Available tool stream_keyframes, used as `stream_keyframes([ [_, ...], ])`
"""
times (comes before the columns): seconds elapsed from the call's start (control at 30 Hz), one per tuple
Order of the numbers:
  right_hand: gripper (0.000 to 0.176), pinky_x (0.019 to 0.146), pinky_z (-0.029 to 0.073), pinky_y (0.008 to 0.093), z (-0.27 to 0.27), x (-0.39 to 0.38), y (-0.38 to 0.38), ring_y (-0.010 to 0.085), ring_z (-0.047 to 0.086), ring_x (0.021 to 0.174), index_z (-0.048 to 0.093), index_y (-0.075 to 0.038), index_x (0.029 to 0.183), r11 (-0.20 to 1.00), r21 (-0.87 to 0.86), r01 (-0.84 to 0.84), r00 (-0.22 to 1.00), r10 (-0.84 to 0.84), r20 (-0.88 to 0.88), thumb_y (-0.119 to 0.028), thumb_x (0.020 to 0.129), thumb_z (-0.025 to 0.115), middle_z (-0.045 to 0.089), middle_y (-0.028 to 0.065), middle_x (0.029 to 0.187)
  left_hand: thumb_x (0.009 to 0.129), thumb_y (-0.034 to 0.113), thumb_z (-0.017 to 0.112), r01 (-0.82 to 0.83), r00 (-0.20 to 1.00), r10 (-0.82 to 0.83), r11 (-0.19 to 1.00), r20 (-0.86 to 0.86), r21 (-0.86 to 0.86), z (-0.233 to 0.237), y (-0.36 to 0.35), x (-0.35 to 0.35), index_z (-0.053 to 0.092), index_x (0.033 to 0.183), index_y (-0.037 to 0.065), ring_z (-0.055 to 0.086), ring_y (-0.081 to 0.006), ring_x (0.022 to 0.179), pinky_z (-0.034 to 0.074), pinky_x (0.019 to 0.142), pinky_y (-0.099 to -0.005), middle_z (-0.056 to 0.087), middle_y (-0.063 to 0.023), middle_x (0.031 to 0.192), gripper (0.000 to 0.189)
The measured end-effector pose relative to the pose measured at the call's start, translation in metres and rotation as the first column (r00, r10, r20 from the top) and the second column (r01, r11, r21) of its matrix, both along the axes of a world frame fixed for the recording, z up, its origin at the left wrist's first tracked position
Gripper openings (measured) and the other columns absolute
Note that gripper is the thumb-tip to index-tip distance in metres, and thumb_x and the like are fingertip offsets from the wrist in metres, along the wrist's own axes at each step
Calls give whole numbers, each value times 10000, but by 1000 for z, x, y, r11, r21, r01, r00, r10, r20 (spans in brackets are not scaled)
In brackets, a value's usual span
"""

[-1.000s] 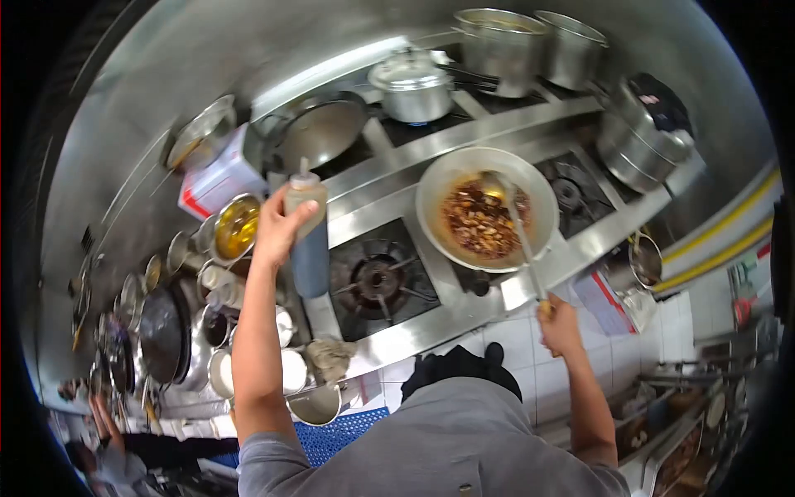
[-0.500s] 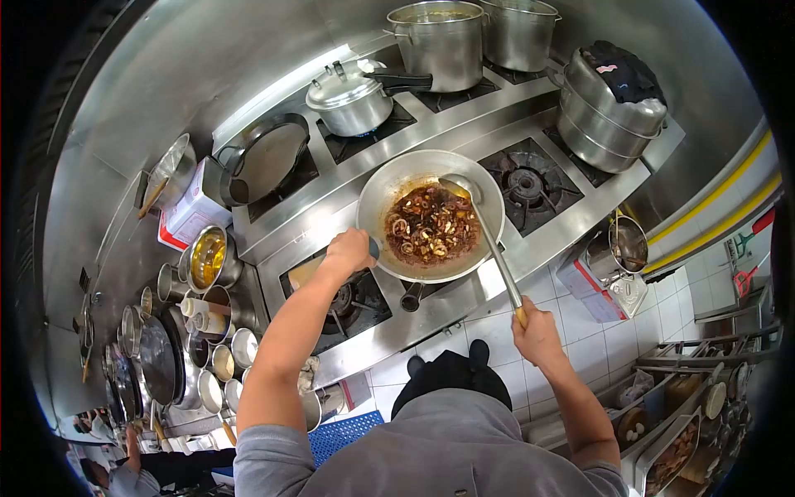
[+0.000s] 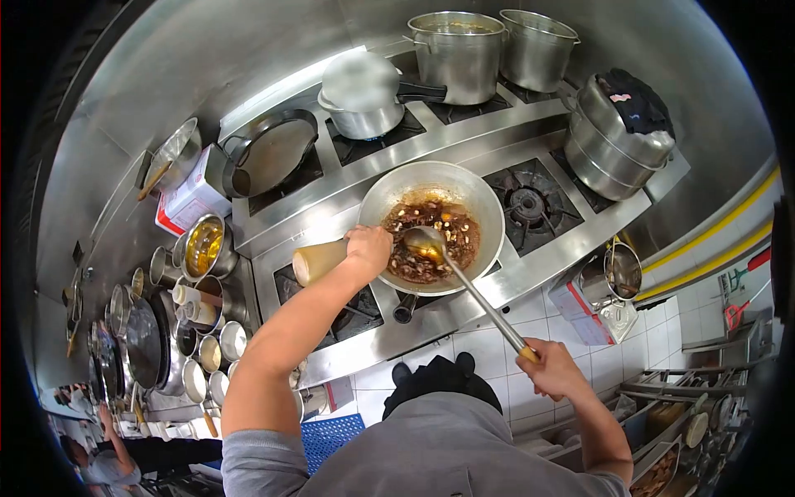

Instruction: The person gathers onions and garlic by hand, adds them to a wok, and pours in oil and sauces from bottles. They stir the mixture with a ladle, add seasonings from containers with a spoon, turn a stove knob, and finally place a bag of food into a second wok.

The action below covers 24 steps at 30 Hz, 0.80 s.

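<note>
My left hand (image 3: 370,248) is wrapped round a tan bottle (image 3: 319,263) lying almost on its side, with its base to the left and its front end hidden by my fingers at the pan's left rim. The long handle of a metal ladle (image 3: 484,306) is gripped at its wooden end by my right hand (image 3: 553,369). The ladle's bowl rests in dark, saucy chopped food (image 3: 460,236) with pale pieces. That food lies in a wide metal wok (image 3: 489,203) on the front stove, whose dark handle (image 3: 406,310) points toward me.
An unlit burner (image 3: 530,205) is right of the wok. Behind stand a lidded pot (image 3: 360,120) over a blue flame, a tall stockpot (image 3: 460,66) and a stacked steamer (image 3: 609,157). A bowl of oil (image 3: 207,248) and several small pots stand left. Another person (image 3: 124,460) is at far left.
The ladle's bowl has moved from the wok's upper right side down and left into the food. My left hand has shifted right with the bottle, which now lies flatter. The view has shifted slightly.
</note>
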State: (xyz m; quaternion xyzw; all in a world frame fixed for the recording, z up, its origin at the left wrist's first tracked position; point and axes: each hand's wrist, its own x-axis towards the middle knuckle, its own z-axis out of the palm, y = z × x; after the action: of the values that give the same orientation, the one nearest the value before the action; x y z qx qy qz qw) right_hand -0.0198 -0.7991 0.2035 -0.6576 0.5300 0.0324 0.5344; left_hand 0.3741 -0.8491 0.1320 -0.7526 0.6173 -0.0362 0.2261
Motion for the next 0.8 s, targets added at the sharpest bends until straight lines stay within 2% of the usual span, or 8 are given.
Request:
stream_keyframes([
  [0.17,205,623,514,515,-40,6,-12,519,607,716,611,8,1019,874,-486,-28,993,81,89,-139,876,623,615,311,701,863,139,613,13,999,-12,999,36,-31,-3,-1,10,735,1032,38,674,-351,992,565,743,-515,696,-157,1038,232],
  [0.27,180,539,530,462,-99,37,-25,426,650,583,613,7,999,788,-616,-19,989,104,102,-139,893,615,629,248,644,860,147,618,15,998,-13,999,60,-37,3,-1,11,736,1033,32,674,-355,966,563,730,-526,689,-167,1018,239],
  [0.37,160,444,517,384,-78,69,-14,279,642,464,614,8,978,978,-172,118,983,-89,163,-136,910,605,612,157,585,856,153,620,44,991,-35,997,129,-64,-3,-3,17,737,1028,25,674,-356,937,558,715,-542,686,-174,1002,245],
  [0.47,166,386,490,312,-74,54,0,163,602,415,625,9,999,991,-113,72,977,-47,206,-136,924,594,578,85,555,848,161,623,67,990,-56,995,132,-78,-5,-4,21,738,1022,18,673,-361,922,552,704,-554,684,-185,996,253],
  [0.6,271,478,519,395,-53,31,22,289,632,463,644,3,1128,952,-305,34,999,-25,34,-129,892,624,609,166,585,841,173,627,74,992,-61,990,114,-118,-7,-4,26,735,1015,-4,671,-370,922,545,699,-560,685,-207,1009,271],
  [0.73,369,610,537,466,-93,20,15,445,638,608,603,29,1211,700,-714,-4,1000,-13,-18,-122,876,632,617,258,641,840,179,632,94,992,-78,981,97,-171,-4,3,27,731,1009,-24,674,-378,911,541,697,-561,687,-225,1006,283],
  [0.77,292,526,535,445,-99,19,14,365,649,526,597,34,1135,649,-760,-23,1000,4,-27,-136,900,629,616,204,602,842,178,631,95,993,-81,980,86,-177,-6,3,28,731,1013,-24,675,-380,911,541,699,-560,687,-227,1002,283],
  [0.8,262,492,529,430,-83,28,20,328,645,506,590,34,1096,789,-610,78,997,-74,31,-148,911,627,604,172,585,843,177,630,97,994,-84,978,76,-183,-8,4,29,731,1016,-23,676,-381,911,540,701,-560,687,-229,998,283],
])
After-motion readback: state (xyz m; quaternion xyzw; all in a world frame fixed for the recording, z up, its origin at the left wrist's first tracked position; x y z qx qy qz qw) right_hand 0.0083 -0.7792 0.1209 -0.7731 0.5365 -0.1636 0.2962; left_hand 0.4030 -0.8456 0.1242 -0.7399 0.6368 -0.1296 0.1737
